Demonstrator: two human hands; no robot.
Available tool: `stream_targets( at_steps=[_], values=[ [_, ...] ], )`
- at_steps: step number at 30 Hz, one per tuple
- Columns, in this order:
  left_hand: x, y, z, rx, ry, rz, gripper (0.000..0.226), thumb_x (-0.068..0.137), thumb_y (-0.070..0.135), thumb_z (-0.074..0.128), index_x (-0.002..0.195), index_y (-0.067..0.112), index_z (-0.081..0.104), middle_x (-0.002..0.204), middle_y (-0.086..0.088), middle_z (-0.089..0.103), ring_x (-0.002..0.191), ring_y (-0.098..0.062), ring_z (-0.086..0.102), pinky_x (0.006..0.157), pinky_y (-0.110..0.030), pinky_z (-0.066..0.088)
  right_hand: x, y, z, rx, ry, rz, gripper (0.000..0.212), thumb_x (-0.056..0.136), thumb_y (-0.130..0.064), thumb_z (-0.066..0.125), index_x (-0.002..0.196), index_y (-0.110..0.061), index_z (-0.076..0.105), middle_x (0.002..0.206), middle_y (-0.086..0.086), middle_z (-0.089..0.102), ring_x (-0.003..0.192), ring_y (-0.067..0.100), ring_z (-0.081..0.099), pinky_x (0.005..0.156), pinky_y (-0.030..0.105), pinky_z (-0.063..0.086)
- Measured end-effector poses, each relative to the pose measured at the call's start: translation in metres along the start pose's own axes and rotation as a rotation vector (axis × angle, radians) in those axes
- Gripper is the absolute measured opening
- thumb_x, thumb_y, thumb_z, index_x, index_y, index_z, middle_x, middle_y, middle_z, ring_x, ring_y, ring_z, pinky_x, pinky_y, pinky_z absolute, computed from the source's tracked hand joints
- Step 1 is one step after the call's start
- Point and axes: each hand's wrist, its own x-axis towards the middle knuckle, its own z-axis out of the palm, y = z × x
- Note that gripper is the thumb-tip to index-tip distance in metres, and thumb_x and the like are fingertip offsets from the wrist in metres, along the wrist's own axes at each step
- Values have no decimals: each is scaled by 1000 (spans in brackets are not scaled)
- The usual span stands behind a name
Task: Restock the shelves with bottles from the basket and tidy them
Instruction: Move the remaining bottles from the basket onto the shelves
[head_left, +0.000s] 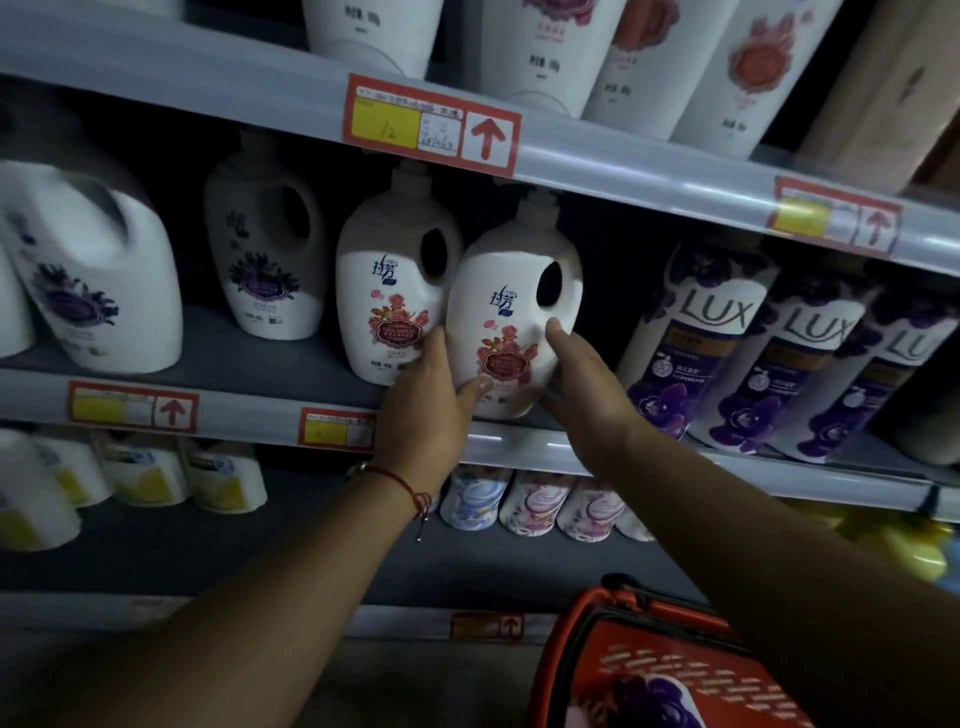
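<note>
Bottle (511, 317) with the pink flowers stands at the middle shelf's (649, 452) front edge, your left hand (431, 400) and right hand (582, 374) gripping its sides with curled fingers.

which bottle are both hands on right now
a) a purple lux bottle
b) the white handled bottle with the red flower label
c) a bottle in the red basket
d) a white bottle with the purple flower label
b: the left hand and the right hand grip either side of the white bottle with the red flower label at the front edge of the middle shelf.
</note>
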Motion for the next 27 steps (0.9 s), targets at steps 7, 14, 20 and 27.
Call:
stream_targets(
  at_steps=[7,14,20,27],
  values=[
    [-17,27,-9,87,73,73,38,91,39,70,114,16,51,107,-9,66,93,-32,63,68,-35,45,-55,-5,-49,-159,-39,124,56,101,-55,53,145,-20,50,129,1,61,120,21,61,104,40,50],
    [-95,98,8,146,-446,80,20,90,43,65,103,28,62,89,5,69,87,-20,65,80,-36,53,-152,37,-122,-340,79,286,24,99,-30,64,105,-7,70,91,11,66,77,20,60,68,27,48],
    [-190,115,42,345,-1096,85,37,89,45,68,98,10,73,84,0,63,79,-13,59,78,-34,53,-252,108,-160,-636,72,707,43,94,-52,65,89,-10,70,88,9,63,63,12,53,52,22,42],
    [-251,91,69,250,-1303,-334,39,93,48,62,114,16,69,91,-4,67,76,-18,68,73,-26,54,-286,202,-172,-219,125,924,69,64,-57,89,103,-3,69,83,20,72,63,31,66,60,39,56]
  ],
)
